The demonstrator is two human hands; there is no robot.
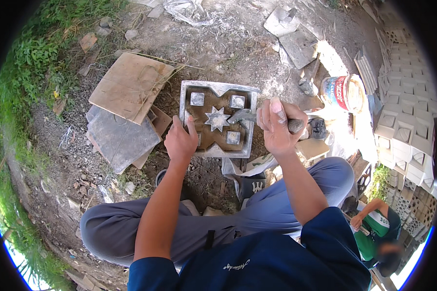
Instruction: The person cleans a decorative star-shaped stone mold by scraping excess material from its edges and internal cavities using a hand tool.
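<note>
A square grey mould (220, 154) sits on the ground in front of me. Inside it are raised square blocks near the corners and a star-shaped block (217, 119) in the middle, with brown material around them. My left hand (180, 141) grips the mould's left rim, its fingers over the edge and partly covering the lower-left block. My right hand (280, 125) is closed around the handle of a small trowel (242, 116). The trowel's blade points left, over the mould's right half, close to the star. Whether the blade touches the material, I cannot tell.
Flat boards (131, 87) and a grey slab (124, 140) lie stacked at the left. A paint bucket (344, 93) stands at the right. Pale patterned blocks (398, 121) are piled along the far right. A co-worker (378, 228) is at the lower right.
</note>
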